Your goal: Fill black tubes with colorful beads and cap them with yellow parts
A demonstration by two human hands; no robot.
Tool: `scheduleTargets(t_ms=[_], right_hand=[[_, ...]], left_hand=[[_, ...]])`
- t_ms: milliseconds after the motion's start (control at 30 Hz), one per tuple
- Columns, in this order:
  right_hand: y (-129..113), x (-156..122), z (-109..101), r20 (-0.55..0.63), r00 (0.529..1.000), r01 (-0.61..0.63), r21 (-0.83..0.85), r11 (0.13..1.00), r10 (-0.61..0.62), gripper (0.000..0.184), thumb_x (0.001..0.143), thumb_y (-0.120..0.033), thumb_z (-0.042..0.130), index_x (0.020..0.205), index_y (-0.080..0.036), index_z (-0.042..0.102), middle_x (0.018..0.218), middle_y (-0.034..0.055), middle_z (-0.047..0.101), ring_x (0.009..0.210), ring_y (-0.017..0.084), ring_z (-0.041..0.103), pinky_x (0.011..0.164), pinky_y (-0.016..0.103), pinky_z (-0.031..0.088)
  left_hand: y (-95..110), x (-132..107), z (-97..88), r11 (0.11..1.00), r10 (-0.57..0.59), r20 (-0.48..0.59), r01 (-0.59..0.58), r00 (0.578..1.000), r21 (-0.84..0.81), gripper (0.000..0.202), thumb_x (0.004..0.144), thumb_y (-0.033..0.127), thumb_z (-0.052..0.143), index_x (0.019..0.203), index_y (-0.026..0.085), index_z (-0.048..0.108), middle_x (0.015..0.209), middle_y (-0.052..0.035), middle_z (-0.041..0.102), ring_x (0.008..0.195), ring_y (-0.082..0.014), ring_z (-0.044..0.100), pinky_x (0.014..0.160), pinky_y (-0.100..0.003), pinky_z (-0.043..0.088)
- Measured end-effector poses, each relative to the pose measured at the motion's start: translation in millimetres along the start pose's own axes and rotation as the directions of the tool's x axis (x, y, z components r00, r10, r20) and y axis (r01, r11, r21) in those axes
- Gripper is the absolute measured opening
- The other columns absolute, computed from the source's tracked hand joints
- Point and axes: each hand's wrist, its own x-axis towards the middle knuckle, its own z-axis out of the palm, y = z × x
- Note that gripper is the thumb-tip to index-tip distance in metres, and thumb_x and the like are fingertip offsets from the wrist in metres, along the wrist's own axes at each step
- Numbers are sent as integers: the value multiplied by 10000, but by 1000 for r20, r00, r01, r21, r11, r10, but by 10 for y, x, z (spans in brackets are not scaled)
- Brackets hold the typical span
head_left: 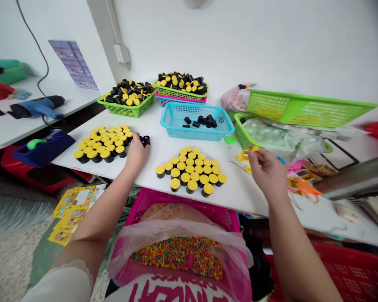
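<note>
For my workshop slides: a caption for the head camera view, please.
Left hand touches small black tubes; right hand pinches a small yellow piece.

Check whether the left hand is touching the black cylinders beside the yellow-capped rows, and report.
Touching. The head view shows the left hand with its fingertips on the black cylinders, just past the yellow-capped rows on the white table.

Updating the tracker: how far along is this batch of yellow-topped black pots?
Looks done: two clusters of yellow-topped black pots stand on the table. In hand: the right hand pinches a small yellow piece; the left hand touches black pieces. Left: black tubes in the blue basket, and a mixed black-and-yellow pile in the green basket.
</note>
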Motion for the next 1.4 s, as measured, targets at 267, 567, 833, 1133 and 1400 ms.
scheduleTargets(t_ms=[267, 567, 833, 1133, 1400], right_hand=[[-775, -382, -181, -82, 977, 209, 513, 833, -195, 133, 865, -263, 673, 988, -258, 722, 1063, 49, 701, 789, 173, 697, 680, 347, 626], [-1335, -757, 199, -161, 817, 528, 594, 607, -553, 465, 858, 3, 559, 1169, -315, 694, 1129, 26, 713, 1025, 192, 696, 910, 388, 610], [-1204, -865, 238, -161, 829, 500, 642, 580, -536, 467, 866, -5, 540, 1202, -298, 677, 1131, 43, 712, 1096, 229, 672, 919, 454, 603], [-1171, -940, 227, -107, 746, 580, 589, 562, -658, 436, 866, -169, 634, 1290, -248, 573, 1150, 72, 638, 1180, 243, 598, 999, 449, 555], [-1230, -991, 278, -86, 796, 543, 539, 644, -599, 519, 808, -114, 587, 1303, -240, 494, 1222, 101, 574, 1133, 225, 603, 981, 410, 557]], left_hand=[[440, -483, -649, 995, 101, 131, -98, 986, -28, 426, 727, 440, 721, 1068, 187, 694, 894, -79, 711, 807, -258, 663, 830, -400, 519], [996, -1389, -941, 674, 527, 375, -106, 763, -731, 258, 771, 227, 724, 1026, 215, 687, 996, -46, 683, 850, -169, 641, 727, -236, 525], [825, -1555, -835, 591, 588, 448, 20, 673, -806, 336, 939, 282, 556, 1274, 264, 536, 1224, -66, 594, 1142, -198, 550, 1003, -297, 424], [803, -1746, -440, 21, 644, 466, 595, 606, -803, 212, 996, 409, 413, 1187, 317, 421, 1017, 10, 553, 794, -103, 580, 710, -227, 485], [1048, -1795, -500, -248, 492, 637, 797, 594, -551, 296, 817, 351, 691, 1012, 267, 485, 846, 48, 577, 671, -90, 584, 592, -184, 491]])
